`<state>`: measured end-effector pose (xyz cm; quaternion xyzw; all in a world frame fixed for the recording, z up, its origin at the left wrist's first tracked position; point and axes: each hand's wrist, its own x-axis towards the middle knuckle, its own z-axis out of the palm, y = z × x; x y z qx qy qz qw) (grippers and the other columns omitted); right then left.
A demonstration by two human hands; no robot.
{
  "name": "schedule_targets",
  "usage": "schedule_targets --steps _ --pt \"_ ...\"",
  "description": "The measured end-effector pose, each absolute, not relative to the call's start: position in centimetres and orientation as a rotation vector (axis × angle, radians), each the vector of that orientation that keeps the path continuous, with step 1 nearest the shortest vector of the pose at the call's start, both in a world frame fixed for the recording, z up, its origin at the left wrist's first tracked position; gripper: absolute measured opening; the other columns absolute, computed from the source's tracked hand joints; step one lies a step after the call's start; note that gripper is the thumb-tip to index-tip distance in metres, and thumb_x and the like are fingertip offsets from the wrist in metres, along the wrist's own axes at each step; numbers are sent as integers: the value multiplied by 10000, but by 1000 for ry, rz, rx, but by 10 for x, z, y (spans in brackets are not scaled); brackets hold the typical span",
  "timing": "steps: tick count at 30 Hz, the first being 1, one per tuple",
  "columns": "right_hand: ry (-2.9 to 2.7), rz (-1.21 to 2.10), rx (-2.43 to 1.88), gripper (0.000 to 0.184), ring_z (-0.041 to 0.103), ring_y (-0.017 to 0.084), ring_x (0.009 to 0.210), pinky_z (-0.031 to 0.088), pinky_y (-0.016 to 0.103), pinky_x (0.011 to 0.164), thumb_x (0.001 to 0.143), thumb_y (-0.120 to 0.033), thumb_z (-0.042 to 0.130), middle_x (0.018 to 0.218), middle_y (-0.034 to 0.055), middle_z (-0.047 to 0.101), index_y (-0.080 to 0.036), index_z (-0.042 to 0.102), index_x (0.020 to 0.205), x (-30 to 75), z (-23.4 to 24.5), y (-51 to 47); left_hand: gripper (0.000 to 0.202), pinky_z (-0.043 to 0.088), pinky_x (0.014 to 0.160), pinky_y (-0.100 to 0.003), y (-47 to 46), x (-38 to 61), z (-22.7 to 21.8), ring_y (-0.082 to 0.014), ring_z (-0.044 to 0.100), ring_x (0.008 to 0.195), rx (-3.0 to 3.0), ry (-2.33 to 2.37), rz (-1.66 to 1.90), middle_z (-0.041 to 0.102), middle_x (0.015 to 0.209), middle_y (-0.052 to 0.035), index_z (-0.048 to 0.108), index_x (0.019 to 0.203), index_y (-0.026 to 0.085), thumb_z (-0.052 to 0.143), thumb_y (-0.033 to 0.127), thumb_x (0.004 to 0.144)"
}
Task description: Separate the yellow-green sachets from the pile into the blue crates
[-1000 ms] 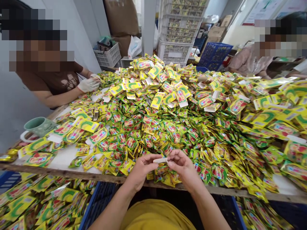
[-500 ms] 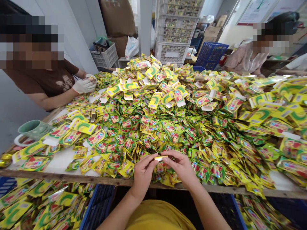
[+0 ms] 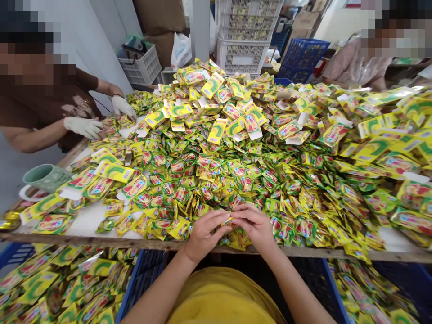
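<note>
My left hand [image 3: 204, 234] and my right hand [image 3: 254, 225] meet at the near edge of the table, fingers curled and pinched together on a small yellow sachet [image 3: 228, 220] between the fingertips. Most of that sachet is hidden by my fingers. Both hands hover just above a huge heap of small yellow, green and red sachets [image 3: 243, 175] that covers the table. Larger flat yellow packets [image 3: 218, 130] lie on top of the heap further back.
A green mug [image 3: 45, 176] stands at the table's left edge. A person in white gloves [image 3: 84, 127] works at the left, another person sits at the far right. Blue crates [image 3: 141, 279] with packets stand under the table. White crates [image 3: 245, 56] are stacked behind.
My hands have moved closer together and lower onto the heap, covering more of the sachet. The gloved person's hands have separated and one has moved toward the table's edge.
</note>
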<state>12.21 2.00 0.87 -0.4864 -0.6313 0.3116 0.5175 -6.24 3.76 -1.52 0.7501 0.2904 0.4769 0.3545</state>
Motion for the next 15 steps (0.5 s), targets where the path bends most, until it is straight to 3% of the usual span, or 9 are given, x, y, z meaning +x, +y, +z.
schedule_targets --steps 5,8,12,15 --pt "-1689 645 -1151 189 623 183 945 517 329 801 872 -212 611 995 65 652 -266 740 1000 128 8 11 271 529 927 -333 29 -56 -31 -186 663 1028 1923 809 1197 714 1091 -79 660 1119 226 629 172 856" --pt "-1624 588 -1375 209 627 190 927 502 332 799 911 -278 547 995 74 668 -231 709 1035 147 10 3 235 526 899 -310 33 -56 -16 -180 665 988 1748 1052 1237 708 1079 -72 653 1102 209 609 222 872" --pt "-1606 553 -1913 254 617 189 655 450 296 626 869 -432 576 719 42 671 -193 657 838 165 9 -16 244 529 757 -271 48 -97 23 -158 648 854 1549 1411 1488 679 1032 -41 643 1091 193 606 290 870" --pt "-1764 547 -2217 335 640 234 680 403 295 602 805 -461 651 729 51 684 -183 614 987 154 5 -24 241 456 581 -237 46 -175 32 -113 543 624 1536 1847 1712 659 877 20 658 1045 201 651 313 832"
